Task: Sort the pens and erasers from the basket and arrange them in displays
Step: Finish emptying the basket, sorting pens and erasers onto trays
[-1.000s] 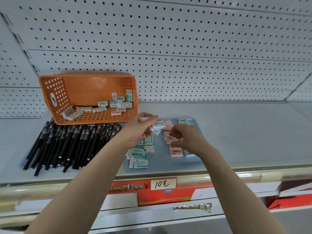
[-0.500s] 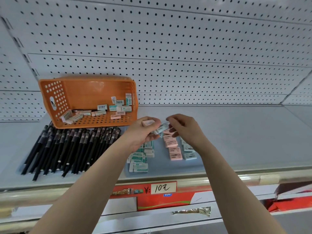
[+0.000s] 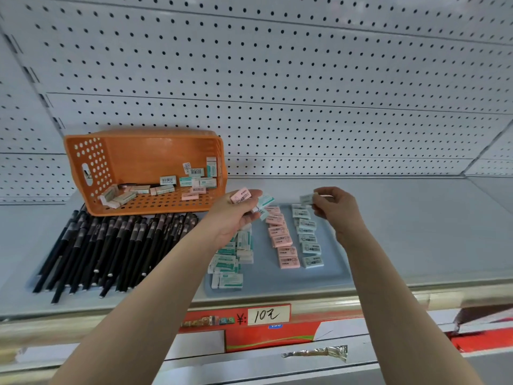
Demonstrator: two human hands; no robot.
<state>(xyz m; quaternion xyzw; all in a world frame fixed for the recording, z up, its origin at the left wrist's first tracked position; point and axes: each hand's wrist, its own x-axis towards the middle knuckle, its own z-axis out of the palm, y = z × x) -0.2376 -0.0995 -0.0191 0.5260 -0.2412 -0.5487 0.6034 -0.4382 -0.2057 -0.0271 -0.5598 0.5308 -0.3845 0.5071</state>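
An orange basket (image 3: 116, 162) lies tipped on its side at the back left of the shelf, with several erasers inside. In front of it lies a row of black pens (image 3: 111, 245). A blue tray (image 3: 327, 273) holds a pile of white-and-green erasers (image 3: 230, 262), a column of pink erasers (image 3: 281, 240) and a column of light green erasers (image 3: 308, 240). My left hand (image 3: 236, 215) grips several erasers, a pink eraser (image 3: 241, 195) on top. My right hand (image 3: 333, 204) pinches a light green eraser (image 3: 307, 198) above the far end of the green column.
A white pegboard wall (image 3: 277, 93) backs the grey shelf (image 3: 416, 232). Along the shelf's front edge runs a rail with a price label reading 10 (image 3: 268, 315). Red packaging (image 3: 477, 340) shows on the level below at the right.
My right hand took a light green eraser from the bunch in my left hand and moved it right, over the green column. My left hand stayed put with the others.
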